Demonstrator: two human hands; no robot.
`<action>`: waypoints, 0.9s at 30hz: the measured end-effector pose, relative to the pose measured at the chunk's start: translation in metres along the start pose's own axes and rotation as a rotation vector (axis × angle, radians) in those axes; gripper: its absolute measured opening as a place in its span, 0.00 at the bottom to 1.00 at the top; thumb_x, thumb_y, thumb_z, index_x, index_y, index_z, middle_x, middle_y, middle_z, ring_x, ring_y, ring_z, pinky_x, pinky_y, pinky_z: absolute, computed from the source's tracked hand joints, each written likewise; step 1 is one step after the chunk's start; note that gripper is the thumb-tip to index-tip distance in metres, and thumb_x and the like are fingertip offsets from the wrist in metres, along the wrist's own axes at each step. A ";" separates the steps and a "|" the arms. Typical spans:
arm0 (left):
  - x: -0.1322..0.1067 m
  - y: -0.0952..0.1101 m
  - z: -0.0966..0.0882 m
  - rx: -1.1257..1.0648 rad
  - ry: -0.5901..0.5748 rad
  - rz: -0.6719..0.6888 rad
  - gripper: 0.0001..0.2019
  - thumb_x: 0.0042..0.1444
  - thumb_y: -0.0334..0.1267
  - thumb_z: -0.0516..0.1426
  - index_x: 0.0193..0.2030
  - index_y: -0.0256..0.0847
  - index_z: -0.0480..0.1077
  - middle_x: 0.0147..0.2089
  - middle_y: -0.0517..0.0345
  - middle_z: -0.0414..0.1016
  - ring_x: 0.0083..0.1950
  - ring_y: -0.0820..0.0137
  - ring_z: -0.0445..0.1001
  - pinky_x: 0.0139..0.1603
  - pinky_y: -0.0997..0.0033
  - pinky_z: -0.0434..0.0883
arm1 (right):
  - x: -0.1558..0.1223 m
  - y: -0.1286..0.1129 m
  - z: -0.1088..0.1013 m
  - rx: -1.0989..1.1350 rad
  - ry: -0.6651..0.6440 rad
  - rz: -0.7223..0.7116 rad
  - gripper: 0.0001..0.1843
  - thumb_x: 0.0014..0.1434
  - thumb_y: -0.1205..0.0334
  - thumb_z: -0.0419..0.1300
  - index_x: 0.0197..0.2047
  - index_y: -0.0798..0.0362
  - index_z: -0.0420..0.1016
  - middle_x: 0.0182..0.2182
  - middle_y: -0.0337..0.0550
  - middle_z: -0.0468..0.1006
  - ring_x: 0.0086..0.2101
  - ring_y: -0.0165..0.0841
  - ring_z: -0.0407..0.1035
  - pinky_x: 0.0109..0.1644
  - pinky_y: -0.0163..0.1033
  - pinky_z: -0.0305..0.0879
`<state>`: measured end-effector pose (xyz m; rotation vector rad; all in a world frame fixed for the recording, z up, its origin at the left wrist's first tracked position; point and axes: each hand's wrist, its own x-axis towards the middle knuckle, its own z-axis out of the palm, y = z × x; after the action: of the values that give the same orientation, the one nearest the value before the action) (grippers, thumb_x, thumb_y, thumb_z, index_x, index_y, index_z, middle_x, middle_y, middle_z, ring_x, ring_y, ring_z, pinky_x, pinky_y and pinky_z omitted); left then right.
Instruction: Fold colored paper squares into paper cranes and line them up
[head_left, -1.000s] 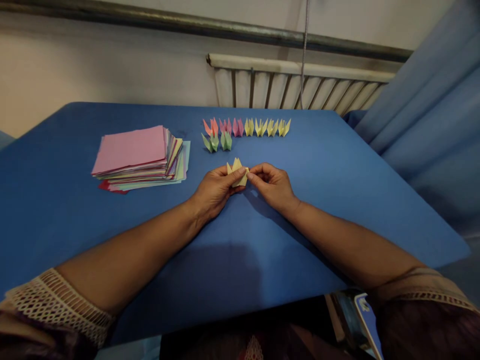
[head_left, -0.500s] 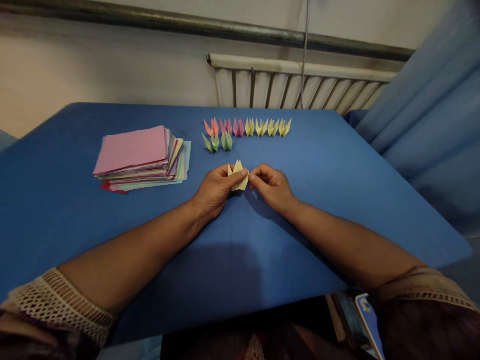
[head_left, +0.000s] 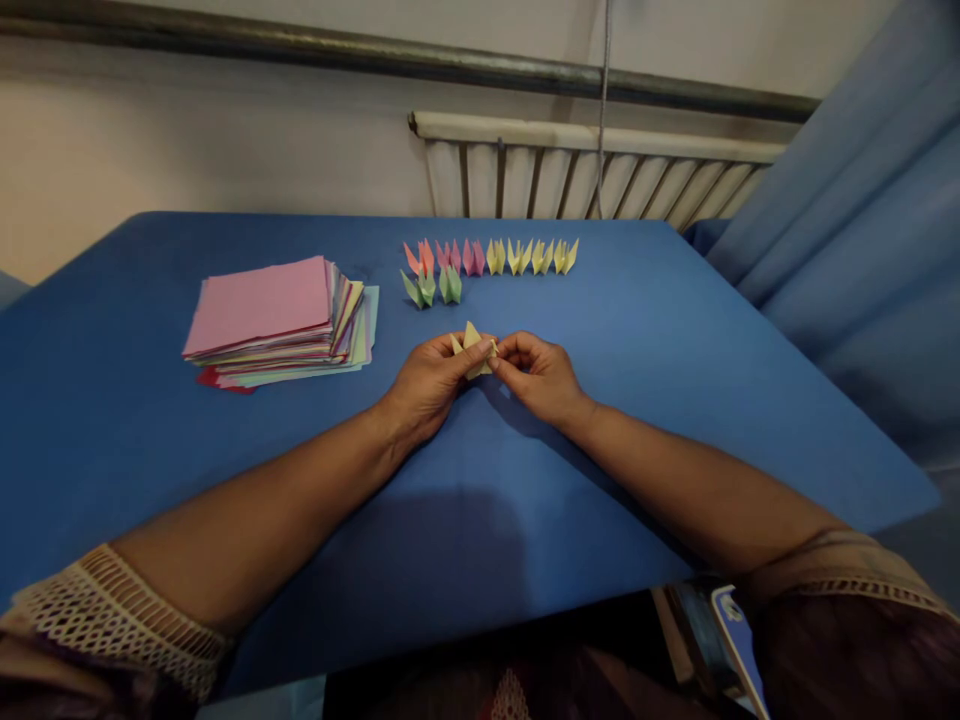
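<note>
A small folded yellow paper piece (head_left: pixel 472 342) is held between both hands above the blue table (head_left: pixel 675 380). My left hand (head_left: pixel 431 383) pinches its left side with thumb and fingers closed. My right hand (head_left: pixel 538 376) pinches its right edge, fingers curled. Just beyond the hands stand rows of finished folded paper pieces (head_left: pixel 491 257): orange, pink and yellow in the far row, two green ones (head_left: pixel 433 287) in front.
A stack of coloured square paper sheets (head_left: pixel 274 315), pink on top, lies at the left of the table. A radiator (head_left: pixel 592 170) runs along the wall behind. Blue cloth (head_left: pixel 862 230) hangs at the right. A phone-like object (head_left: pixel 731 640) shows below the table's near edge.
My right hand's fingers have closed in a little toward the left hand on the yellow piece, which now shows less. The view has shifted slightly.
</note>
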<state>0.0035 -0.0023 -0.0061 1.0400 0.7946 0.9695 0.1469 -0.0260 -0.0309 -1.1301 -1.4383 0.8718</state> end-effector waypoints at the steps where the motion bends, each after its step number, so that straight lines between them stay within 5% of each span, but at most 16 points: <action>1: 0.000 0.000 0.000 0.017 -0.004 -0.005 0.12 0.45 0.42 0.67 0.32 0.37 0.75 0.31 0.58 0.74 0.32 0.73 0.70 0.37 0.72 0.66 | 0.000 0.000 0.000 -0.004 -0.007 0.007 0.09 0.54 0.57 0.61 0.27 0.51 0.68 0.21 0.32 0.70 0.22 0.26 0.62 0.27 0.33 0.59; 16: -0.001 0.000 0.001 -0.136 0.036 -0.070 0.12 0.41 0.38 0.69 0.31 0.35 0.75 0.30 0.59 0.74 0.33 0.74 0.70 0.39 0.73 0.66 | 0.000 0.003 0.000 -0.074 -0.006 -0.051 0.06 0.55 0.60 0.60 0.29 0.52 0.70 0.23 0.34 0.72 0.24 0.26 0.65 0.30 0.33 0.62; 27: 0.001 -0.002 -0.002 -0.034 0.057 0.006 0.10 0.44 0.38 0.67 0.28 0.35 0.72 0.28 0.61 0.72 0.30 0.75 0.68 0.34 0.73 0.63 | -0.001 -0.003 -0.002 0.017 0.032 -0.044 0.07 0.56 0.58 0.60 0.31 0.52 0.70 0.24 0.34 0.73 0.25 0.27 0.68 0.31 0.34 0.64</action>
<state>0.0029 -0.0006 -0.0083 0.9902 0.8194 1.0183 0.1483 -0.0277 -0.0285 -1.0914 -1.4215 0.8306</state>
